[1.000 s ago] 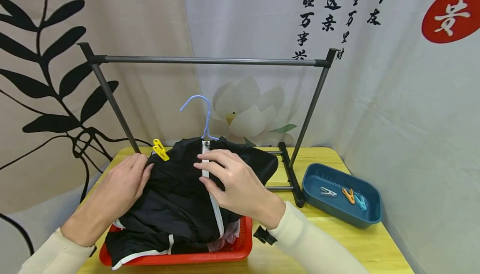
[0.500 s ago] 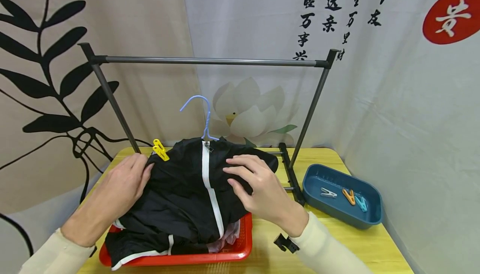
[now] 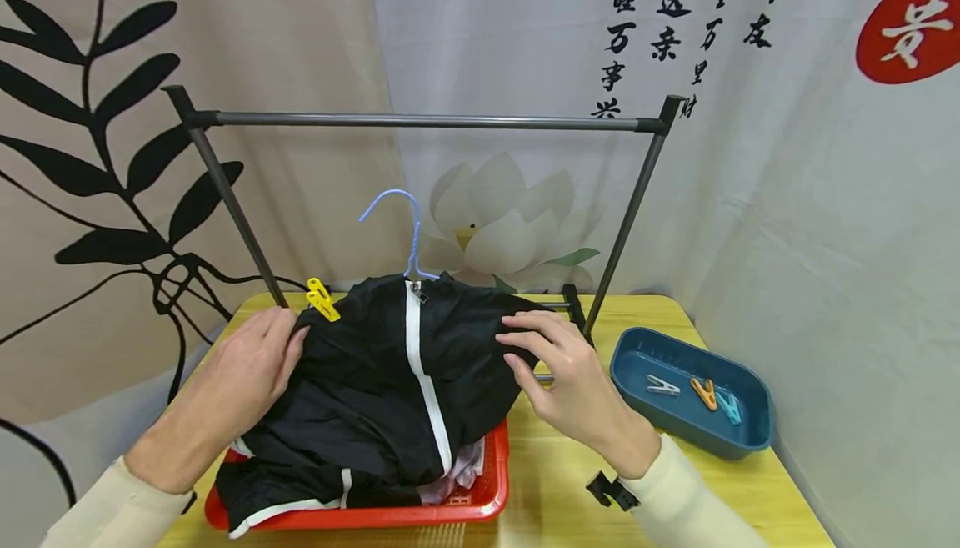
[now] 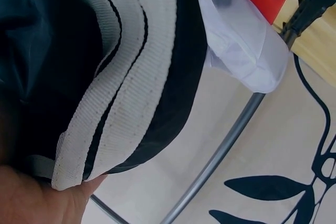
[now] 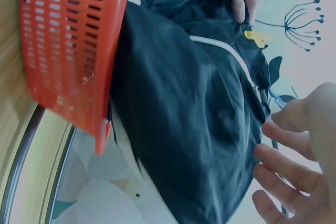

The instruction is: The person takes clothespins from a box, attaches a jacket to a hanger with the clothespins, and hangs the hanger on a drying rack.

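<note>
I'm watching the person's bare left hand point(image 3: 251, 364) gripping the shoulder edge of a thin black zip-front jacket with white trim point(image 3: 337, 389). On my other side, the bare right hand point(image 3: 566, 373) is spreading its fingers loosely at the opposite shoulder, holding nothing; I can't tell whether the fingertips are touching cloth. A bright yellow plastic clothespin point(image 3: 322, 299) is sitting on the jacket just beside the left hand. The jacket is hanging on a slim light-blue hanger point(image 3: 415, 235), its lower part lying over a red perforated plastic basket point(image 3: 498, 465). I'm seeing the hanger's hook standing below the bar of a dark grey tubular rack point(image 3: 435, 121). Farther right, a dark blue rectangular tray point(image 3: 675, 427) is holding three small clips point(image 3: 705, 394).
</note>
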The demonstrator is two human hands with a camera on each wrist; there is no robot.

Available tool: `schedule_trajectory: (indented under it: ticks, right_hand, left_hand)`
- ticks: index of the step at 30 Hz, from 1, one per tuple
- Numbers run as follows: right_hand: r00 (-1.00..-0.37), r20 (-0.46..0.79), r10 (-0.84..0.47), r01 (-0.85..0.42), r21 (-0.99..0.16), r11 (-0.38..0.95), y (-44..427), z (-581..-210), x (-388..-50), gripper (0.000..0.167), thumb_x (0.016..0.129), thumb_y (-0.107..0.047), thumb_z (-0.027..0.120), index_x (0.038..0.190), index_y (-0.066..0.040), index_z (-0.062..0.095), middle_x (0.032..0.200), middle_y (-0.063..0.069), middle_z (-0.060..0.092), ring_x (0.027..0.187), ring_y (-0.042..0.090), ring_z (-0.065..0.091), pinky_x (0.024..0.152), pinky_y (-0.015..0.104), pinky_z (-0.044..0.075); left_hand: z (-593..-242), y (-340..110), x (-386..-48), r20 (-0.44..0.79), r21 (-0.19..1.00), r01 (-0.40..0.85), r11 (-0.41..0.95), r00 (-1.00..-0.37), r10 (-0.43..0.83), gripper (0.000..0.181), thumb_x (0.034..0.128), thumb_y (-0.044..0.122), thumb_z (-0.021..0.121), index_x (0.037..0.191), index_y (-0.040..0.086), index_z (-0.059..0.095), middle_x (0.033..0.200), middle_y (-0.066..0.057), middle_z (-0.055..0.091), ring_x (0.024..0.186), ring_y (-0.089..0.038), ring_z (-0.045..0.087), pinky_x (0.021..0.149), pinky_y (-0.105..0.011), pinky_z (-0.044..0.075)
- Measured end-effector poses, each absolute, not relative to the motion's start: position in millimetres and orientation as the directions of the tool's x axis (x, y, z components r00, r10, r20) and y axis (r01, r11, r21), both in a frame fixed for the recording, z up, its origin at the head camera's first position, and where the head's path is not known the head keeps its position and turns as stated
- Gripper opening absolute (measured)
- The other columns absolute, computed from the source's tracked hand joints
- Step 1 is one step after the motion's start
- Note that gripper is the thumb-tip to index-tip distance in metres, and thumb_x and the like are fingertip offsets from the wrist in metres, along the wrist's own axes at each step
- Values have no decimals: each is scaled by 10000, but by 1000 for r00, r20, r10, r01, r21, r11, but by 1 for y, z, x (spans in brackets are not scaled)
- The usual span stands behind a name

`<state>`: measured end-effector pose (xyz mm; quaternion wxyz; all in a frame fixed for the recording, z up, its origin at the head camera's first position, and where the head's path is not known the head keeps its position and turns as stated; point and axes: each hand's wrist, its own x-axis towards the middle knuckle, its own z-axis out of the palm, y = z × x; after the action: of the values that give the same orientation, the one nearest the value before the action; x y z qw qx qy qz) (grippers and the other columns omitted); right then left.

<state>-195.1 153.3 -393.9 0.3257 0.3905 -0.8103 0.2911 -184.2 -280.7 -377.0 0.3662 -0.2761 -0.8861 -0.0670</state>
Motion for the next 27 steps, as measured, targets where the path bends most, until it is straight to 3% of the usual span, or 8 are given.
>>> schedule_trajectory:
  ticks: [4, 6, 12, 15, 27]
  right_hand:
    - [-517, 749, -415, -800, -250, 546, 167, -396, -197, 328, 1021, -73, 892, 1342, -126, 845, 1496, 97, 779, 1425, 306, 720, 1275, 319, 530]
    - [-532, 743, -405, -785, -254, 565, 174, -396, -198, 327, 1025, -80, 890, 1345, -129, 844, 1498, 93, 778, 1423, 304, 722, 1268, 288, 528]
    - [-538, 747, -391, -751, -214, 625, 195, -400, -202, 315, 1007, -63, 896, 1316, -108, 849, 1456, 110, 790, 1356, 318, 749, 1077, 473, 649]
    - [-532, 756, -383, -744, -200, 638, 206, -404, -205, 314, 992, -35, 898, 1298, -85, 851, 1418, 132, 799, 1304, 334, 769, 1014, 506, 660]
    - [-577, 727, -372, -665, -155, 730, 259, -419, -226, 327, 956, -10, 922, 1270, -61, 846, 1359, 171, 810, 1253, 390, 780, 998, 592, 667]
  left_hand:
    - [-375, -280, -184, 686, -87, 535, 840, -579, 440, 271, 972, -25, 809, 1010, 36, 548, 853, -43, 466, 792, -207, 473, 675, -388, 430]
    - [-375, -280, -184, 685, -88, 531, 843, -581, 438, 278, 966, -24, 818, 1011, 34, 550, 854, -46, 472, 793, -211, 478, 677, -395, 436]
    - [-375, -280, -184, 687, -87, 528, 844, -582, 435, 273, 959, -21, 826, 1025, 26, 565, 865, -59, 503, 802, -228, 506, 680, -420, 465]
    - [-376, -281, -183, 691, -88, 532, 842, -576, 437, 271, 954, -22, 827, 1022, 26, 568, 866, -62, 512, 805, -233, 516, 681, -427, 472]
    - [-377, -281, -180, 685, -87, 523, 848, -587, 432, 280, 948, -20, 843, 1032, 21, 580, 868, -67, 520, 805, -229, 517, 674, -418, 479]
